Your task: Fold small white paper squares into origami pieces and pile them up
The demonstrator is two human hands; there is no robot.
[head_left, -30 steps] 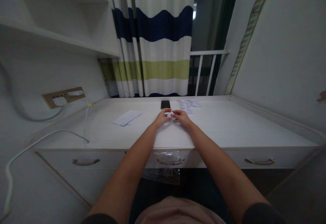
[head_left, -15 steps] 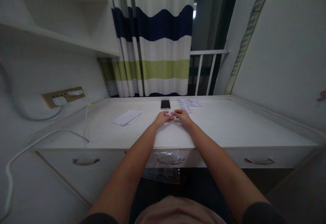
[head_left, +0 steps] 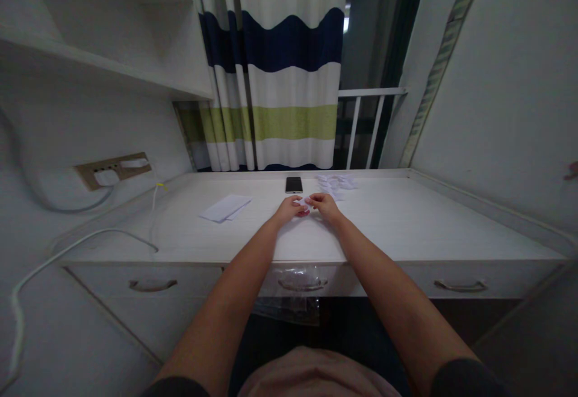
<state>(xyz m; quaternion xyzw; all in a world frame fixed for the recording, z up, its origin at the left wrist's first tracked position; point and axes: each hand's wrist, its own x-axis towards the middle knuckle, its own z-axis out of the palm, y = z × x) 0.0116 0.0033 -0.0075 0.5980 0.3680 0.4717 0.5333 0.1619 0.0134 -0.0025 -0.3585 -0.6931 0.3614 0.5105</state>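
Note:
Between my two hands is a small folded piece of white paper [head_left: 303, 202], pinched just above the desk. My left hand [head_left: 289, 209] has its fingers closed on the paper's left side. On the other side, my right hand [head_left: 323, 204] grips it with thumb and fingertips. Much of the paper is hidden by the fingers, so its exact shape is unclear. Just behind the hands lie several small folded white paper pieces [head_left: 336, 184]. Flat white paper sheets [head_left: 226, 208] rest on the desk to the left.
A dark phone [head_left: 293, 185] lies behind my hands on the white desk [head_left: 406, 228]. At left, a white cable [head_left: 112, 231] crosses the desk edge below a wall socket [head_left: 112, 171]. A clear plastic bag [head_left: 289, 308] hangs at the middle drawer. A shelf [head_left: 112, 78] juts out at upper left.
My hands stay in nearly the same place, with fingers shifting slightly on the folded paper. Everything on the desk lies as before.

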